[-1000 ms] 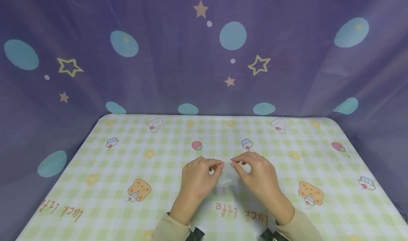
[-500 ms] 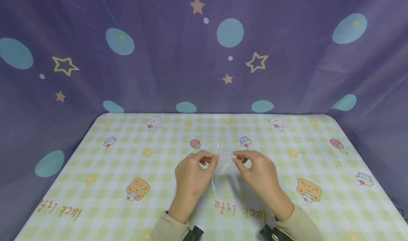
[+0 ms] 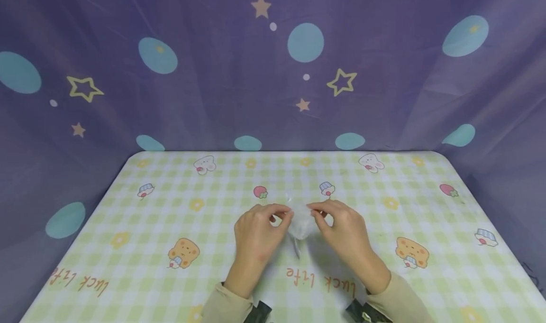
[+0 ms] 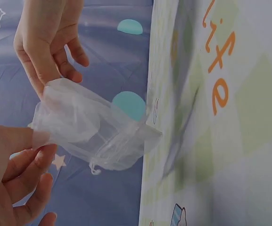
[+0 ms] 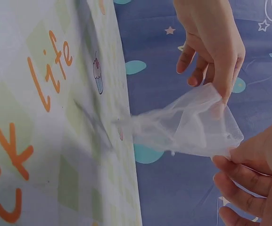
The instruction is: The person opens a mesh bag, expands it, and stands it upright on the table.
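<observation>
A small sheer white drawstring pouch (image 3: 300, 222) is stretched between both hands above the middle of the table. My left hand (image 3: 261, 232) pinches one corner of its upper edge between thumb and index finger. At the opposite corner, the thumb and index finger of my right hand (image 3: 346, 232) do the same. The wrist views show the pouch (image 4: 88, 122) hanging downward and gathering narrower at its lower end, where a short cord end sticks out at the side. Through the thin fabric, a whiter folded layer (image 5: 192, 125) is visible; whether it is separate cannot be told.
Under the hands lies a table (image 3: 213, 237) with a green and white checked cloth, printed with cartoon figures and lettering. Behind it hangs a purple curtain (image 3: 239, 76) with stars and blue spots. Dark straps (image 3: 259, 312) sit at both wrists.
Both hands have risen slightly in the head view, the left shifting a little leftward first. The pouch is spread wider between them, and its lower end has swung to hang below.
</observation>
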`<action>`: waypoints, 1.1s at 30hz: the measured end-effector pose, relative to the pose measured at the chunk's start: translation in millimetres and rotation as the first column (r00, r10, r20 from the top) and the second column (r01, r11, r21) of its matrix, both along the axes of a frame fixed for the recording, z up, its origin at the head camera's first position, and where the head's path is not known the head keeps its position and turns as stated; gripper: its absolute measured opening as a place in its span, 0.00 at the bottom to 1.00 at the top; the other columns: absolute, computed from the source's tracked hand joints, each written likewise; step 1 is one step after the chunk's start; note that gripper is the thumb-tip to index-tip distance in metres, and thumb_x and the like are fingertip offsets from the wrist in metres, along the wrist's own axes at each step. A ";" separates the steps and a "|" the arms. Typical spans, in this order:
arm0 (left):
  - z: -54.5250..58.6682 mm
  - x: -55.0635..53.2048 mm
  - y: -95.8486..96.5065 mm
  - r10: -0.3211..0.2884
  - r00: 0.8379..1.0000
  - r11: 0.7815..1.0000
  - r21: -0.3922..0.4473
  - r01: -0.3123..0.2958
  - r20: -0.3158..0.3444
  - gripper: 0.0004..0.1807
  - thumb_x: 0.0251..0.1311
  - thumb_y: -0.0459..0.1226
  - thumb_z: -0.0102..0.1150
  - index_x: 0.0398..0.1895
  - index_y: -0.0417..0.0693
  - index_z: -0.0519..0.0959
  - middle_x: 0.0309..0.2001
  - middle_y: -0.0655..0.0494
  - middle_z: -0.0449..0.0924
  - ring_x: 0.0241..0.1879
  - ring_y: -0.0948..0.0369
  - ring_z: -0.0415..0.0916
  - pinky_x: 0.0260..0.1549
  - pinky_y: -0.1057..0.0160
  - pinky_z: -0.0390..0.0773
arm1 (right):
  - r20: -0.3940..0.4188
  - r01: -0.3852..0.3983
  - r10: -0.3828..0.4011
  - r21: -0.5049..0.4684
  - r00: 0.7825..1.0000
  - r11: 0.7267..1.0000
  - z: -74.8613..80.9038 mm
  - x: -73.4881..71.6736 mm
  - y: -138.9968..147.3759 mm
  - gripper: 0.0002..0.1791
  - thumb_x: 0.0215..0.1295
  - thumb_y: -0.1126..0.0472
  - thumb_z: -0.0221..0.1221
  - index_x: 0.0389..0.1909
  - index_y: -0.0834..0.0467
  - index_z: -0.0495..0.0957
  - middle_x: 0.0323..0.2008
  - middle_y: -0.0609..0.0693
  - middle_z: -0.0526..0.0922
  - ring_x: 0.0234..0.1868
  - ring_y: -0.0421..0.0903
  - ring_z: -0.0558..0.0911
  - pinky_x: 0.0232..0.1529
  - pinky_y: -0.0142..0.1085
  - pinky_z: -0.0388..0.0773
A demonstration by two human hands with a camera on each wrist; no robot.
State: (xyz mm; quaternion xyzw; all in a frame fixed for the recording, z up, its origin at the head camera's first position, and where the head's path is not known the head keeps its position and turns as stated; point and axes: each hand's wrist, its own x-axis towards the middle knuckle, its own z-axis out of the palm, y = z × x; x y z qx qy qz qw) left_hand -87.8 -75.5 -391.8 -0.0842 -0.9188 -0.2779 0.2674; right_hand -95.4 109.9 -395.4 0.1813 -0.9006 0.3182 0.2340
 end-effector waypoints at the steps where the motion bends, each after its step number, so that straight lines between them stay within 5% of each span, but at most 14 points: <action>1: 0.1 0.0 0.1 -0.001 1.000 1.000 -0.001 0.001 -0.002 0.03 0.52 0.44 0.73 0.30 0.61 0.89 0.24 0.72 0.82 0.22 0.69 0.74 0.21 0.66 0.71 | 0.003 -0.001 0.001 0.000 1.000 1.000 -0.2 0.0 -0.5 0.10 0.55 0.66 0.71 0.39 0.53 0.88 0.31 0.43 0.86 0.30 0.38 0.81 0.26 0.34 0.74; 9: 1.0 0.5 -1.0 0.008 1.000 1.000 0.006 -0.008 0.020 0.02 0.52 0.44 0.73 0.28 0.60 0.89 0.23 0.71 0.81 0.20 0.69 0.72 0.21 0.67 0.70 | -0.020 0.020 -0.021 -0.017 1.000 1.000 -1.4 -1.3 -1.3 0.05 0.55 0.62 0.73 0.32 0.52 0.88 0.28 0.42 0.85 0.28 0.38 0.80 0.26 0.34 0.74; 33: 1.3 0.2 -8.5 0.007 0.994 0.997 -0.081 0.003 0.112 0.03 0.56 0.44 0.70 0.32 0.62 0.90 0.28 0.68 0.85 0.25 0.65 0.77 0.24 0.62 0.74 | -0.052 -0.013 0.012 -0.014 0.999 1.000 4.3 -3.5 5.5 0.10 0.49 0.68 0.75 0.29 0.51 0.87 0.27 0.40 0.85 0.28 0.37 0.81 0.27 0.34 0.76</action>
